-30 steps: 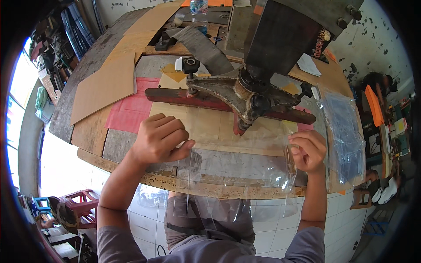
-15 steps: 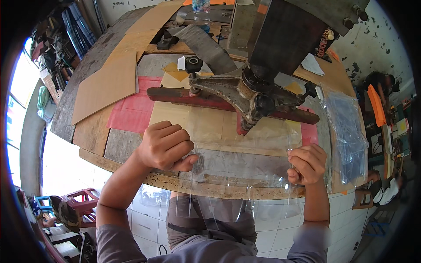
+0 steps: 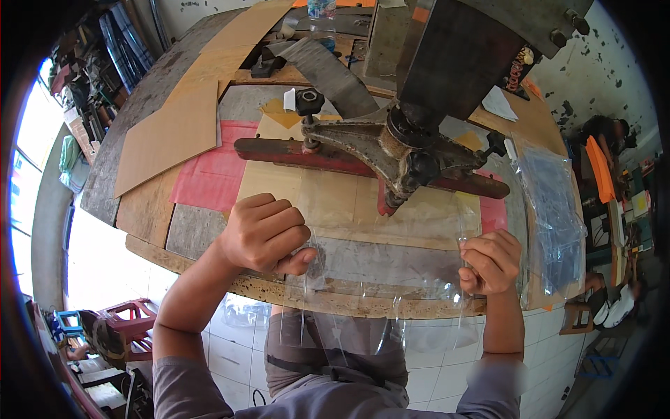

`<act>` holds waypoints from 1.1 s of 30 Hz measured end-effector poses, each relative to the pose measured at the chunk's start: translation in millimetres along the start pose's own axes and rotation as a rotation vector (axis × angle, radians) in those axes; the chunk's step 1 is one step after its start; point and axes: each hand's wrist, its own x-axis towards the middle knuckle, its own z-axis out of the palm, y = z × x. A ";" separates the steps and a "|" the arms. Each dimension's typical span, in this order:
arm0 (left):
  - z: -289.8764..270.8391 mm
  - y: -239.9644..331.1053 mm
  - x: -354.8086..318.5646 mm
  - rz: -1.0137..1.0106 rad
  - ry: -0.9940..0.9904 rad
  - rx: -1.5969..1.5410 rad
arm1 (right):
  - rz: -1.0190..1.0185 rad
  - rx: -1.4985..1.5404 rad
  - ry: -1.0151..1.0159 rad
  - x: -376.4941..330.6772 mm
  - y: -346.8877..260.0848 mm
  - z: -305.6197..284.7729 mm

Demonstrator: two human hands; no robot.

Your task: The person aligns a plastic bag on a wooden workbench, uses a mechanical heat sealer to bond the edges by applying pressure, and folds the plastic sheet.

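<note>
Between my two hands a clear plastic sheet (image 3: 377,293) is stretched over the near edge of the worktable, its lower part hanging toward my lap. My left hand (image 3: 266,234) is closed on the sheet's left end, thumb pressed against the fingers. At the right end, my right hand (image 3: 490,262) pinches the same sheet. Just beyond the hands stands a press with a long red-and-black bar (image 3: 279,151) carried on a cast metal bracket (image 3: 370,146). Under the bar lies a yellowish sheet (image 3: 335,195), with pink sheeting (image 3: 209,174) to its left.
A stack of clear plastic sheets (image 3: 551,216) lies on the table's right side. Brown boards (image 3: 171,136) cover the left. The press column (image 3: 453,63) rises at the back, near a plastic bottle (image 3: 321,10). Stools (image 3: 129,325) stand on the floor at left; a person (image 3: 607,140) is far right.
Both hands hold the clear plastic sheet in nearly the same place. Nothing else on the table has visibly moved.
</note>
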 end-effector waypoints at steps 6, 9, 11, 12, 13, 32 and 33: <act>-0.1 -0.2 1.2 0.002 -0.008 0.003 | 0.004 0.000 -0.002 1.3 0.6 0.0; 0.4 -0.3 0.9 -0.002 -0.008 -0.002 | 0.005 -0.006 0.007 0.3 1.7 0.9; 0.3 -0.3 1.1 -0.004 -0.012 -0.002 | 0.004 -0.010 0.007 0.5 2.3 0.9; 0.1 -0.4 1.5 -0.004 -0.015 -0.001 | 0.005 -0.012 0.003 1.1 2.2 0.7; -0.1 -0.4 1.8 -0.003 -0.019 0.001 | 0.006 -0.015 0.000 1.6 2.2 0.6; 9.2 -4.7 3.7 -0.216 -0.201 -0.054 | 0.197 -0.044 -0.104 12.3 16.9 7.2; 11.2 -5.5 2.1 -0.227 -0.208 -0.062 | 0.202 -0.051 -0.099 11.5 18.6 6.2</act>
